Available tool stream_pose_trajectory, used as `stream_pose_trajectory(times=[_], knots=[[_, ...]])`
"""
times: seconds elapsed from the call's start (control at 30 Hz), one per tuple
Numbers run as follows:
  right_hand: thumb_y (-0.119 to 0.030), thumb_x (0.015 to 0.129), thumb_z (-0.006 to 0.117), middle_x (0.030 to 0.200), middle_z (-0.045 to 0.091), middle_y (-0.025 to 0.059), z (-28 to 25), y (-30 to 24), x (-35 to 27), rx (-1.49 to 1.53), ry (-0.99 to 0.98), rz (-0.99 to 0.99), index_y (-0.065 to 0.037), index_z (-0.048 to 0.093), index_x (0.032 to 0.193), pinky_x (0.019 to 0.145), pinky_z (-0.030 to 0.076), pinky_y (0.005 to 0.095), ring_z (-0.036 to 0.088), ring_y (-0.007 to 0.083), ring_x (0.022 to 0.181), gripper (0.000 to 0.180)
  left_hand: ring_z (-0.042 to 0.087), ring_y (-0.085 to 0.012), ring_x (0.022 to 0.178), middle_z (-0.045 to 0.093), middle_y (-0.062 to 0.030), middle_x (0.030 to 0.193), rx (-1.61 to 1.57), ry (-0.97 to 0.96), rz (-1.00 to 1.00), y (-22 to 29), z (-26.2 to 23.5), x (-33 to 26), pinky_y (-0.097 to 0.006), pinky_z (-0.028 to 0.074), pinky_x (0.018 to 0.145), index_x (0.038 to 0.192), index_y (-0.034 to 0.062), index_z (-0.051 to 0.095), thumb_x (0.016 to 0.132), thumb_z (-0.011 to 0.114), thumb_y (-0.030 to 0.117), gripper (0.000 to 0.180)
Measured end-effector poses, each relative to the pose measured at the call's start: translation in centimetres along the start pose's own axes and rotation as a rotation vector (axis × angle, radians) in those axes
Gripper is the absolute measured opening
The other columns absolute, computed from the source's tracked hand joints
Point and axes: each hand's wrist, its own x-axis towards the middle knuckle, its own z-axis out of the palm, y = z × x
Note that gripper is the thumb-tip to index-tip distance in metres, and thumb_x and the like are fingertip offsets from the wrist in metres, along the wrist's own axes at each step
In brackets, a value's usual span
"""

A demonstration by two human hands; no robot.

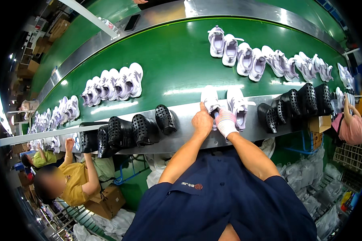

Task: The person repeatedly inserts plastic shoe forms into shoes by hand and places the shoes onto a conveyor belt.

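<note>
A white sneaker (209,97) with lilac-grey lining stands toe-away on the metal edge of the line in front of me. My left hand (202,121), bare, is closed on its left side near the heel. At the right side of its opening is my right hand (226,122), in a white glove with pink stripes; its fingers are curled against the shoe and their tips are partly hidden. Just right of that hand stands a second white sneaker (238,107), its strap sticking out to the right.
Rows of similar sneakers stand on the green belt (169,60) at left (112,83) and right. Black perforated boot-shaped forms line the metal ledge (189,134) on both sides. Co-workers sit left (74,182) and right (353,126). A pale bar (52,135) crosses at left.
</note>
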Motion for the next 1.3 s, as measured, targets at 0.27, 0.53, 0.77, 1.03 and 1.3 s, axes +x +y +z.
stream_pose_trajectory(times=[0.27,0.53,0.77,1.03,1.3], knots=[[-0.031,0.09,0.069,0.102,0.068,0.0297,-10.1,6.1,-7.4,0.011,0.171,0.155,0.0,0.062,0.107,0.086,0.054,0.052,0.067,0.0467,0.098,0.036,0.061,-0.039,0.105,0.063,-0.0224,0.109,-0.19,0.092,0.515,-0.3,-4.9,-7.5,-0.047,0.051,0.091,0.14,0.0001,0.051,0.084,0.076,0.011,0.062],[-0.024,0.088,0.063,0.111,0.065,0.0319,-2.3,6.8,-1.9,0.163,-0.082,0.122,0.004,0.065,0.11,0.094,0.051,0.0524,0.062,0.0493,0.106,0.035,0.061,-0.0423,0.102,0.062,-0.0273,0.108,-0.02,-0.214,0.6,3.3,-3.3,-7.1,-0.049,0.052,0.084,0.142,0.0125,0.049,0.079,0.081,0.012,0.07],[-0.027,0.09,0.069,0.119,0.068,0.0265,-6.7,5.9,1.1,0.335,0.051,-0.008,0.001,0.065,0.125,0.1,0.05,0.0453,0.064,0.0397,0.113,0.045,0.068,-0.0403,0.085,0.07,-0.0234,0.087,0.259,-0.081,0.328,2.5,-2.8,-1.5,-0.051,0.056,0.07,0.104,0.0045,0.071,0.084,0.079,0.04,0.041],[-0.042,0.085,0.076,0.13,0.062,0.0222,-15.6,5.9,11.6,-0.36,0.148,-0.023,-0.012,0.053,0.141,0.095,0.05,0.0489,0.061,0.0377,0.115,0.067,0.064,-0.0383,0.103,0.066,-0.0196,0.111,0.336,0.216,0.416,0.2,-10.0,18.0,-0.05,0.054,0.083,0.126,0.0118,0.066,0.085,0.08,0.032,0.048],[-0.045,0.088,0.071,0.112,0.07,0.0156,-13.8,8.2,19.9,-0.455,0.066,-0.041,-0.018,0.074,0.109,0.094,0.046,0.0504,0.063,0.0337,0.113,0.034,0.053,-0.0388,0.127,0.056,-0.0229,0.134,0.414,0.063,0.721,11.8,-8.2,23.2,-0.05,0.048,0.099,0.136,0.0214,0.061,0.075,0.087,0.032,0.067]])
